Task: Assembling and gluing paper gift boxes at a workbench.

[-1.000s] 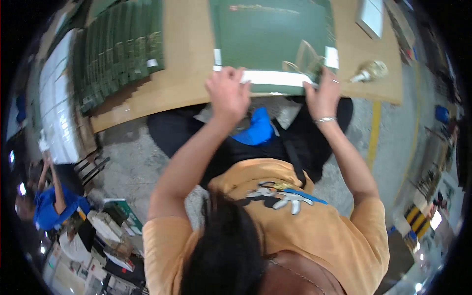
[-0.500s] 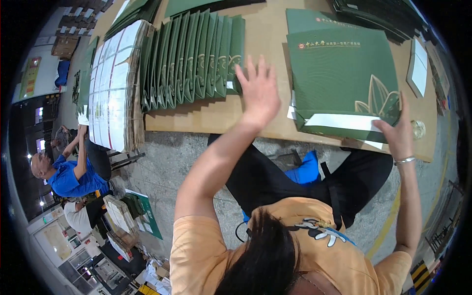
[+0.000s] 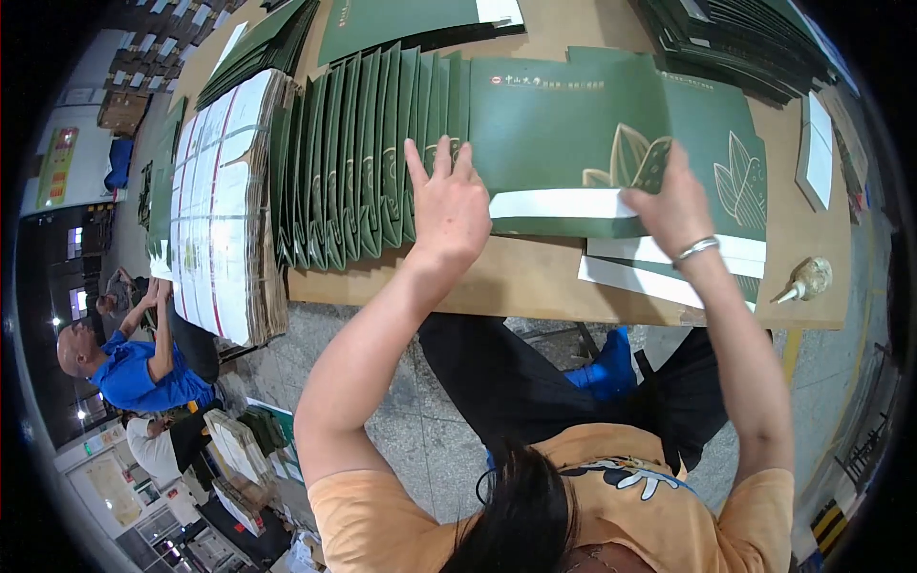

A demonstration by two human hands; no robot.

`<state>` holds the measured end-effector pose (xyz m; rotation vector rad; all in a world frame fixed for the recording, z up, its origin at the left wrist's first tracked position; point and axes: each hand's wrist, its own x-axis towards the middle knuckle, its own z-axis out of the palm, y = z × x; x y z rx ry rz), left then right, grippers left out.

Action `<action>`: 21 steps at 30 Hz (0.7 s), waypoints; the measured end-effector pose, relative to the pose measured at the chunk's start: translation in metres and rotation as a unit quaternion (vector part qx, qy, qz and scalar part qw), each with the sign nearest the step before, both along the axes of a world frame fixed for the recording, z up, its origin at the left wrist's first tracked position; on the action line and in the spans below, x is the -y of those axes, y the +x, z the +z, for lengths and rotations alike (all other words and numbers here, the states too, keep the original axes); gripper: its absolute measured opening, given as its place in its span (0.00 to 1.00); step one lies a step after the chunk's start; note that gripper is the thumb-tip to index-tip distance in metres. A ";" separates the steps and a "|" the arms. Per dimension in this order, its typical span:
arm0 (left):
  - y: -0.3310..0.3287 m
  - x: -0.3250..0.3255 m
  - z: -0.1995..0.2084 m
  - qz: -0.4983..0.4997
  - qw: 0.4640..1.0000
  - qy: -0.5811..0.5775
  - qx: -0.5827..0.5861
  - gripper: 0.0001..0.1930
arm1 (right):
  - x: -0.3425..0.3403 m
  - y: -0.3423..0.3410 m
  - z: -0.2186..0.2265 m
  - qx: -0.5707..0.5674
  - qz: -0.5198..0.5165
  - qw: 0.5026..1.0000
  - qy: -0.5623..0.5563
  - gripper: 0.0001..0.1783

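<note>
My right hand [image 3: 676, 205] grips the right edge of a flat green paper bag [image 3: 564, 124], thumb on top by its white strip. This bag has gold leaf line art and lies partly over another green paper bag [image 3: 731, 162] with white strips along its near side. My left hand [image 3: 451, 205] rests with fingers stretched out at the right end of a row of upright folded green paper bags [image 3: 358, 153]. It meets the held bag's left edge; whether it presses on that bag I cannot tell.
A tied white paper stack [image 3: 220, 201] stands left of the row. More green stacks [image 3: 258, 53] lie along the far side. At the right are a white block [image 3: 815, 153] and a small nozzled bottle [image 3: 810, 279]. A person in blue [image 3: 143, 363] sits farther left.
My right hand has brought the top green bag leftward against the row, uncovering the bag beneath and the bottle. My left hand has shifted left and nearer to me.
</note>
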<state>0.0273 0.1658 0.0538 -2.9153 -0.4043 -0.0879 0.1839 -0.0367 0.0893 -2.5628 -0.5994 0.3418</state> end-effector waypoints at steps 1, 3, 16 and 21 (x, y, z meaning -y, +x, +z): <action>0.000 -0.002 0.003 0.005 1.000 0.008 -0.024 0.16 | 0.000 -0.005 -0.008 -0.014 -0.005 1.000 0.001 0.41; -0.001 -0.005 0.011 -0.006 0.999 -0.008 -0.042 0.17 | 0.017 -0.005 -0.009 -0.016 -0.008 1.000 0.016 0.41; -0.010 -0.010 0.022 -0.055 0.996 -0.054 0.039 0.16 | -0.114 -0.076 -0.064 -0.156 0.028 0.956 0.248 0.38; -0.019 -0.012 -0.002 -0.076 0.992 -0.099 0.014 0.20 | -0.135 -0.075 -0.102 -0.215 0.147 0.951 0.168 0.31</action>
